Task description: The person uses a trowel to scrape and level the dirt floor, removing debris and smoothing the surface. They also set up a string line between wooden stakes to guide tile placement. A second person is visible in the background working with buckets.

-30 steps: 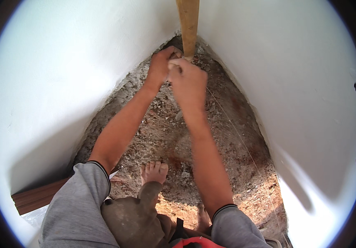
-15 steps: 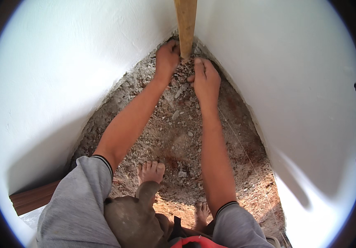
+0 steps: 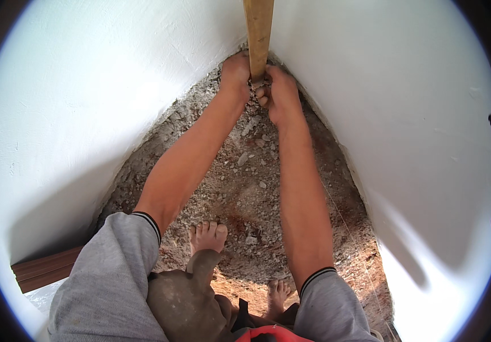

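A long wooden strip (image 3: 258, 34) stands upright in the corner between two white walls, its lower end down by the rubble. My left hand (image 3: 235, 71) is up against its left side; those fingers are mostly hidden behind the wood. On the other side, my right hand (image 3: 283, 94) is closed, with curled fingers beside the foot of the strip and the thumb close to its edge. What the right fingers hold, if anything, I cannot make out. A thin pale string (image 3: 345, 225) runs along the right side of the floor and passes out of sight at my right forearm.
White walls (image 3: 114, 74) close in on both sides toward the corner. Loose rubble and broken stones (image 3: 242, 159) cover the ground. My bare feet (image 3: 208, 236) stand on it. Brown boards (image 3: 49, 268) lie by the left wall.
Both hands have moved farther into the corner, closer around the foot of the strip. My right hand has turned, its fingers now curled inward. The string has shifted slightly to the right.
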{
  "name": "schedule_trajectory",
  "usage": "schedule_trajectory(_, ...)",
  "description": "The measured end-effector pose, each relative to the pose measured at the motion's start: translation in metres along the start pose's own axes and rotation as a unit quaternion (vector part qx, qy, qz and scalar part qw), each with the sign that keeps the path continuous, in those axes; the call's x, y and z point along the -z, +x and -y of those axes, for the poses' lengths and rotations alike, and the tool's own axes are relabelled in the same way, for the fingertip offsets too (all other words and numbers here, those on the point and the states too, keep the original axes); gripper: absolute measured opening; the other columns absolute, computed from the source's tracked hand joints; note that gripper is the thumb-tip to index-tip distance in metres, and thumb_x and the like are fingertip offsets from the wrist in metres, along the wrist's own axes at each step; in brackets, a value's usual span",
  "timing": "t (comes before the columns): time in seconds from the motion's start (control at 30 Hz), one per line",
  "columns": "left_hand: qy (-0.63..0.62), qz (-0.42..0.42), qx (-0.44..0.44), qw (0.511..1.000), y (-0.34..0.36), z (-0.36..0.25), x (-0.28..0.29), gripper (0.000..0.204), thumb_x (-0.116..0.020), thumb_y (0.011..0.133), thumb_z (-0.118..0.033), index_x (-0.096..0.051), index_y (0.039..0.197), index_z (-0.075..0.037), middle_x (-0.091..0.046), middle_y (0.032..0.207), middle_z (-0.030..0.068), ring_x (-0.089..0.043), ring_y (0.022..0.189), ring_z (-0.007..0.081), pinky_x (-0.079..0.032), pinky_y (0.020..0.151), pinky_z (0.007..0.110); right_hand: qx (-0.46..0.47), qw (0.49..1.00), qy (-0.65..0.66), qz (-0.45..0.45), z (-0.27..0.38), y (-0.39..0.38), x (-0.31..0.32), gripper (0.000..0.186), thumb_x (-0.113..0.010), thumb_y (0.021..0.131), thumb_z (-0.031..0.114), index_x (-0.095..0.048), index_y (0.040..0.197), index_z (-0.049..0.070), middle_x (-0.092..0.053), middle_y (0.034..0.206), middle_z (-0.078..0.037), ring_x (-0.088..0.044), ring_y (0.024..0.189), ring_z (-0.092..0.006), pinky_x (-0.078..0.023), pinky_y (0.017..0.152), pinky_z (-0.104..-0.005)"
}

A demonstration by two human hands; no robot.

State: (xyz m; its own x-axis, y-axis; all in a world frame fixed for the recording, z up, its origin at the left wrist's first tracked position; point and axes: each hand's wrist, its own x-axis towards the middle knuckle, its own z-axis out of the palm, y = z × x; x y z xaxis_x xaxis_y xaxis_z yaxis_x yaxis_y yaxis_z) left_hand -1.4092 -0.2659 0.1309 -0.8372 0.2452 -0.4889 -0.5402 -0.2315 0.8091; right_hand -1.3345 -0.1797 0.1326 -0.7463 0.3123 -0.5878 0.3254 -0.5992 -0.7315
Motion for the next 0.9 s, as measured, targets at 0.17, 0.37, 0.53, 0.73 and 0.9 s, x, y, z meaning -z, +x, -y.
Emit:
schedule_trajectory(0.17,0.048,0.024,0.015,0.998,0.0,-0.002,0.002,0.021,-0.068,0.098,-0.018,-0.071,0.111,-0.002,-0.072,0.095,0.0094,-0.064,0.087,0.0232,-0.05,0.076,0.038,0.012,1.0,-0.02,0.012,-0.004,0.003,-0.002,0.031,-0.052,0.107,0.031,-0.067,0.101,0.004,-0.063,0.08,-0.005,-0.055,0.057,-0.0133,-0.04,0.048,-0.0297)
schedule_trajectory(0.37,0.077,0.012,-0.058,0.995,0.001,0.005,0.006,0.021,-0.062,0.091,-0.002,-0.074,0.107,0.006,-0.071,0.086,0.0122,-0.061,0.07,0.0203,-0.047,0.064,0.034,0.057,0.99,-0.119,-0.048,-0.016,-0.002,0.002,0.037,-0.051,0.107,0.031,-0.07,0.109,0.0,-0.066,0.086,-0.007,-0.06,0.061,-0.0146,-0.046,0.055,-0.0331)
schedule_trajectory(0.53,0.122,0.079,-0.028,0.989,0.007,0.004,0.018,0.021,-0.063,0.095,-0.004,-0.075,0.109,0.006,-0.073,0.085,0.0106,-0.063,0.072,0.018,-0.047,0.064,0.032,0.112,0.941,-0.31,-0.079,-0.028,0.001,0.003,0.038,-0.052,0.106,0.025,-0.075,0.118,-0.002,-0.072,0.103,-0.014,-0.07,0.077,-0.0234,-0.052,0.066,-0.0396)
schedule_trajectory(0.73,0.153,0.117,-0.015,0.981,0.007,0.003,0.022,0.022,-0.065,0.098,-0.009,-0.075,0.113,0.005,-0.075,0.094,0.0112,-0.067,0.082,0.0173,-0.051,0.074,0.031,0.24,0.786,-0.539,-0.186,-0.034,-0.009,-0.001,0.023,-0.063,0.097,0.016,-0.077,0.104,0.0,-0.07,0.119,-0.023,-0.068,0.105,-0.0446,-0.054,0.092,-0.0522)
schedule_trajectory(0.9,0.177,0.146,-0.015,0.973,0.008,0.005,0.03,0.027,-0.064,0.104,-0.018,-0.073,0.12,0.002,-0.076,0.109,0.0111,-0.071,0.1,0.0176,-0.055,0.09,0.031,0.251,0.765,-0.568,-0.171,-0.025,-0.024,0.0,0.019,-0.063,0.097,0.012,-0.074,0.099,-0.003,-0.067,0.121,-0.023,-0.071,0.1,-0.0447,-0.057,0.087,-0.0537)
